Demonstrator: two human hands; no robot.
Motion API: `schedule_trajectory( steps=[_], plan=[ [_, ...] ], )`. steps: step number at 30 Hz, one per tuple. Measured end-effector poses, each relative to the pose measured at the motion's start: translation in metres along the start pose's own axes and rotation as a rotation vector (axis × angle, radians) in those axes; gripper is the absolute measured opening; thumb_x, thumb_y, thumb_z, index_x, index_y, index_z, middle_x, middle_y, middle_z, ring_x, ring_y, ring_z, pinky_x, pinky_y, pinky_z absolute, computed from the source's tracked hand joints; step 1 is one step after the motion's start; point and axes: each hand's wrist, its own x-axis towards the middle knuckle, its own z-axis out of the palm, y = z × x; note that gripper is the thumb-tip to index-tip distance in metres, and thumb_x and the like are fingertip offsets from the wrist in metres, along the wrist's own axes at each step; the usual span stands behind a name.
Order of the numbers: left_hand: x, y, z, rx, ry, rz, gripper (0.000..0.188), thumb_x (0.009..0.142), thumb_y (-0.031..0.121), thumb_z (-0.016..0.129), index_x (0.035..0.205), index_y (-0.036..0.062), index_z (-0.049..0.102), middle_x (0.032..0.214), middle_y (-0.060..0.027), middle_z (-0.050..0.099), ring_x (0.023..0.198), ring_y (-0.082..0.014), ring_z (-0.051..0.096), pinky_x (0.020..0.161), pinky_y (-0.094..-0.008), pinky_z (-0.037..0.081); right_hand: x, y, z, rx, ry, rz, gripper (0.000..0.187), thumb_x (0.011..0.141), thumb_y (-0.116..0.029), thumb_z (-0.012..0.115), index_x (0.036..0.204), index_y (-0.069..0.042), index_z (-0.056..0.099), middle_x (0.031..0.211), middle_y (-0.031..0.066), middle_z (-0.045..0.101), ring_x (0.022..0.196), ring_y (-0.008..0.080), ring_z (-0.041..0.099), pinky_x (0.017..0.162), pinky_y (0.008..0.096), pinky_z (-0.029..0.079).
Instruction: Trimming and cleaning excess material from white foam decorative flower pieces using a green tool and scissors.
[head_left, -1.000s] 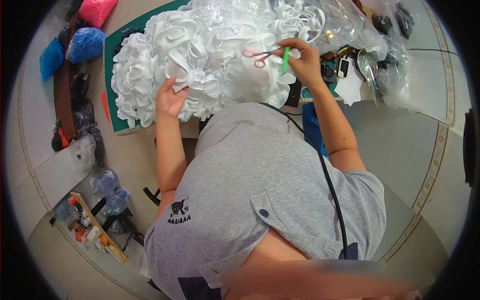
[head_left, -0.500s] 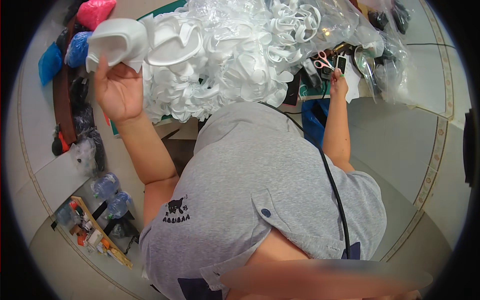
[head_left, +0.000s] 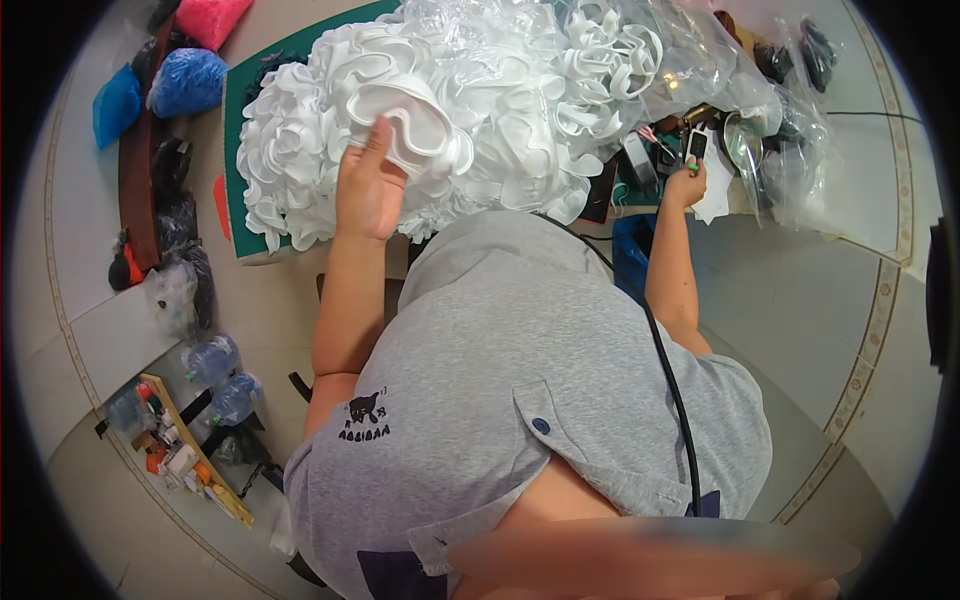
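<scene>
**Our left hand (head_left: 370, 195) holds a curved, glossy white, foam-like moulded piece (head_left: 405, 105)**

We have the left fingers closed on the moulded piece's lower edge, so it stands out just beyond our fingertips. Behind and to both sides of that grip spreads a large heap of similar curved white pieces (head_left: 525, 150), and left of it shows the flat green mat (head_left: 236, 170).

Well to the right, our right hand (head_left: 685, 187) has its fingers bunched near a small bright green item (head_left: 692, 167); we cannot tell whether they grip it. Just right of that hand lies a white paper sheet (head_left: 714, 202); a grey box-shaped object (head_left: 639, 163) sits to its left.
</scene>
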Motion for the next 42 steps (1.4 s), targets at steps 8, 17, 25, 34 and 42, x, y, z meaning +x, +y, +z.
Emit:
schedule_trajectory(
  steps=[8, 17, 25, 34, 42],
  plan=[
    [-0.019, -0.029, 0.016, -0.001, -0.090, -0.005, 0.044, 0.095, 0.035, 0.046, 0.120, -0.0007, 0.050, 0.120, -0.0090, 0.056, 0.111, -0.0215, 0.053, 0.095, -0.0380, 0.042, -0.124, -0.235, -0.071, 1.065, -0.905, -0.375, 0.018, 0.092, -0.010, 0.051, 0.097, 0.003, 0.062, 0.086, 0.0080, 0.061, 0.075, 0.0132, 0.058, 0.070, 0.0243, 0.048],
    [-0.027, -0.020, 0.021, -0.405, -0.176, -0.175, 0.049, 0.092, 0.033, 0.053, 0.129, 0.0023, 0.041, 0.127, -0.0101, 0.049, 0.117, -0.0228, 0.047, 0.100, -0.0422, 0.037, -0.169, -0.287, -0.090, 1.067, -1.343, -0.648, 0.010, 0.087, -0.002, 0.059, 0.095, 0.003, 0.057, 0.092, 0.0109, 0.063, 0.085, 0.0158, 0.061, 0.075, 0.0277, 0.049],
    [-0.029, -0.029, 0.027, -0.312, -0.124, -0.112, 0.047, 0.090, 0.030, 0.057, 0.128, 0.0076, 0.043, 0.125, -0.0066, 0.050, 0.117, -0.0210, 0.046, 0.102, -0.0407, 0.035, -0.178, -0.297, -0.088, 1.047, -1.124, -0.802, 0.010, 0.080, -0.006, 0.068, 0.088, -0.002, 0.065, 0.081, 0.0064, 0.064, 0.073, 0.0145, 0.060, 0.064, 0.0256, 0.047],
    [-0.031, -0.034, 0.037, -0.366, -0.126, -0.053, 0.042, 0.085, 0.029, 0.064, 0.121, 0.0112, 0.050, 0.119, -0.0028, 0.053, 0.113, -0.0179, 0.048, 0.099, -0.0385, 0.037, -0.175, -0.304, -0.093, 0.958, -0.984, -1.062, 0.012, 0.078, 0.000, 0.067, 0.090, 0.000, 0.063, 0.088, 0.0103, 0.065, 0.081, 0.0198, 0.063, 0.069, 0.0289, 0.049],
    [-0.025, -0.036, 0.033, -0.397, -0.099, -0.042, 0.038, 0.084, 0.029, 0.065, 0.117, 0.0121, 0.053, 0.111, -0.0016, 0.055, 0.104, -0.0170, 0.051, 0.094, -0.0380, 0.040, -0.183, -0.303, -0.094, 0.959, -1.052, -0.942, 0.013, 0.078, 0.001, 0.066, 0.090, -0.001, 0.062, 0.089, 0.0104, 0.065, 0.081, 0.0214, 0.063, 0.067, 0.0294, 0.050]
  ],
)
